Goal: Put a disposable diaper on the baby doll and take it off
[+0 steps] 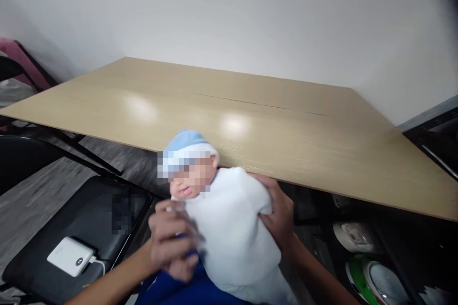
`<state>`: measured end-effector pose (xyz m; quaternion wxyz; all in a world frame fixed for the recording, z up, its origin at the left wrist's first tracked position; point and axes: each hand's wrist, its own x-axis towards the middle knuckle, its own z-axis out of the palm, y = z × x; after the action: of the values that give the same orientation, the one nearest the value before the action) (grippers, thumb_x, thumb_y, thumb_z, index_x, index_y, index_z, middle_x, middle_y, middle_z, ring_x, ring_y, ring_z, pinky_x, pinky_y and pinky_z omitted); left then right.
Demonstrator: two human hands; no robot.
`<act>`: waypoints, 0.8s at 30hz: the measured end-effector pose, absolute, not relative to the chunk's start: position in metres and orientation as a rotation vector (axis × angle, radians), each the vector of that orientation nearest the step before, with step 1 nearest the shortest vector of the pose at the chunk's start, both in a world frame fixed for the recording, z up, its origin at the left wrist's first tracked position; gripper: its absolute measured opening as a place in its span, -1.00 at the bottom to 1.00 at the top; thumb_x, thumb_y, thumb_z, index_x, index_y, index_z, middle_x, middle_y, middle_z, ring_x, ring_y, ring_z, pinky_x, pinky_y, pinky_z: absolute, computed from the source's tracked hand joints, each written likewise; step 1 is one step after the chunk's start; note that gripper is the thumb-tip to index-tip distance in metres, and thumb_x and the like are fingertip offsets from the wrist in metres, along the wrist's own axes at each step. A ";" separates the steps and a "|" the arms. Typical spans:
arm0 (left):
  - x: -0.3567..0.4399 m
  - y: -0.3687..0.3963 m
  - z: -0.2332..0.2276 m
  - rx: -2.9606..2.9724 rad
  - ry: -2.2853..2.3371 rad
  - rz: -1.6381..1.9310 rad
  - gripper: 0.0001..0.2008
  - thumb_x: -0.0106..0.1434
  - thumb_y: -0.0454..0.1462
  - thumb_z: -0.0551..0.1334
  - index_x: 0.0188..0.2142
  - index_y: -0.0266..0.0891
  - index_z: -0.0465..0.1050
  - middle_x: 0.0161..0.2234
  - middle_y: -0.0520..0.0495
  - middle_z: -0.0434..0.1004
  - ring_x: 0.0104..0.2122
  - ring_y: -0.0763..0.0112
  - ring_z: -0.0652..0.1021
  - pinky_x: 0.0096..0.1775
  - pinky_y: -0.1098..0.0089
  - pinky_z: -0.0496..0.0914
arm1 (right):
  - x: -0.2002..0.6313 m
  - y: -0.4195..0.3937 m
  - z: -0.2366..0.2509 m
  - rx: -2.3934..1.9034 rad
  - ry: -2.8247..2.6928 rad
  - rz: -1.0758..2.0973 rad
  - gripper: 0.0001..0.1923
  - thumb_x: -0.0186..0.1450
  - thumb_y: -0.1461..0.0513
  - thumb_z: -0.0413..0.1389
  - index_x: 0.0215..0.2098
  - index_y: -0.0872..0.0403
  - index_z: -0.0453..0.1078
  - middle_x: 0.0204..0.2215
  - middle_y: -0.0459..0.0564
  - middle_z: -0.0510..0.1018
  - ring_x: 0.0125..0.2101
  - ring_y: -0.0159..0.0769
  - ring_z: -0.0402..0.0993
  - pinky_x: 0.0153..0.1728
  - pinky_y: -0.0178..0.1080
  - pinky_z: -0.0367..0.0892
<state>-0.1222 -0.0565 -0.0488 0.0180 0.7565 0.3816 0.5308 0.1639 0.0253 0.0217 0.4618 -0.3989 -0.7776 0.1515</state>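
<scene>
A baby doll (229, 219) in white clothing leans back across my lap, its head against the table's near edge. On its head is a light blue cap (188, 140) with a white brim. My right hand (281, 214) is wrapped round the doll's arm and side. Beside the doll's chest, just below its chin, my left hand (173, 240) has its fingers curled and is blurred. Whether those fingers pinch any cloth is hidden. Blue cloth (171, 290) covers my lap under the doll.
A light wooden table (286, 138) spans the front, against a pale wall. At left, a black chair seat (71, 228) bears a white power bank (70, 256) with a cable. Below the table on the right are a white container (352, 237) and a green-rimmed round object (358, 271).
</scene>
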 end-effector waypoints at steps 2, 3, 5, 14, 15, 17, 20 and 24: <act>-0.135 -0.025 -0.040 2.278 1.299 1.876 -0.50 0.29 0.06 0.42 0.16 0.10 0.45 -0.06 -0.09 0.53 -0.04 0.02 0.58 0.09 -0.15 0.54 | 0.172 0.032 0.023 -1.071 -1.736 0.378 -0.60 0.38 0.10 0.20 0.17 -0.09 0.49 -0.04 -0.04 0.72 -0.13 -0.08 0.68 -0.20 -0.16 0.55; -0.140 -0.007 -0.032 2.278 1.355 1.723 -0.37 0.26 0.06 0.46 0.23 0.02 0.36 0.09 -0.19 0.49 0.11 -0.07 0.55 0.14 -0.16 0.52 | 0.174 0.037 0.024 -1.120 -1.642 0.386 -0.59 0.36 0.06 0.22 0.15 -0.07 0.50 -0.06 -0.03 0.71 -0.14 -0.07 0.66 -0.21 -0.15 0.53; -0.146 0.028 -0.016 2.250 1.323 1.273 -0.24 0.30 0.02 0.46 0.34 -0.03 0.17 0.21 -0.26 0.44 0.18 -0.04 0.55 0.17 -0.05 0.52 | 0.177 0.050 0.026 -1.190 -1.471 0.385 -0.56 0.31 -0.01 0.24 0.10 -0.04 0.50 -0.08 0.00 0.68 -0.12 -0.04 0.61 -0.18 -0.12 0.51; -0.162 0.132 0.029 2.256 1.146 0.618 -0.42 0.31 -0.01 0.37 0.22 -0.16 0.35 0.12 -0.22 0.63 0.03 -0.04 0.64 -0.03 0.16 0.50 | 0.234 0.109 0.061 -1.619 -1.746 0.248 -0.52 0.19 0.01 0.26 0.04 0.00 0.56 -0.13 0.10 0.73 -0.19 0.08 0.61 -0.21 -0.03 0.41; -0.162 0.139 0.033 2.277 1.150 0.602 -0.42 0.30 -0.01 0.37 0.21 -0.17 0.36 0.11 -0.22 0.64 0.01 -0.03 0.64 -0.05 0.17 0.49 | 0.245 0.115 0.065 -1.668 -1.851 0.186 -0.52 0.19 -0.01 0.27 0.02 -0.01 0.58 -0.14 0.11 0.74 -0.19 0.12 0.62 -0.22 -0.03 0.38; -0.163 0.152 0.040 2.311 1.155 0.566 -0.42 0.28 -0.02 0.37 0.20 -0.18 0.37 0.06 -0.22 0.66 -0.04 -0.01 0.65 -0.10 0.19 0.47 | 0.263 0.126 0.070 -1.720 -2.023 0.105 -0.52 0.24 -0.05 0.27 0.03 -0.02 0.59 -0.11 0.12 0.76 -0.14 0.17 0.64 -0.23 -0.04 0.36; -0.159 0.164 0.046 2.342 1.167 0.488 -0.44 0.26 -0.03 0.36 0.17 -0.19 0.39 -0.02 -0.20 0.67 -0.12 0.03 0.65 -0.17 0.22 0.44 | 0.279 0.138 0.066 -1.716 -2.146 0.065 -0.54 0.32 -0.09 0.23 0.04 -0.01 0.57 -0.06 0.12 0.75 -0.10 0.18 0.66 -0.23 -0.05 0.38; -0.155 0.172 0.046 2.354 1.189 0.393 -0.48 0.29 0.02 0.33 0.12 -0.21 0.41 -0.04 -0.22 0.67 -0.15 0.06 0.65 -0.22 0.24 0.41 | 0.289 0.140 0.052 -1.659 -2.181 0.106 -0.46 0.41 -0.23 0.15 0.04 -0.02 0.55 -0.06 0.14 0.73 -0.08 0.20 0.66 -0.17 0.01 0.44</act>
<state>-0.1553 0.1724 0.0457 0.2354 0.8580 0.4335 0.1432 0.2891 0.1404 0.0522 0.1982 -0.5929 -0.7796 0.0379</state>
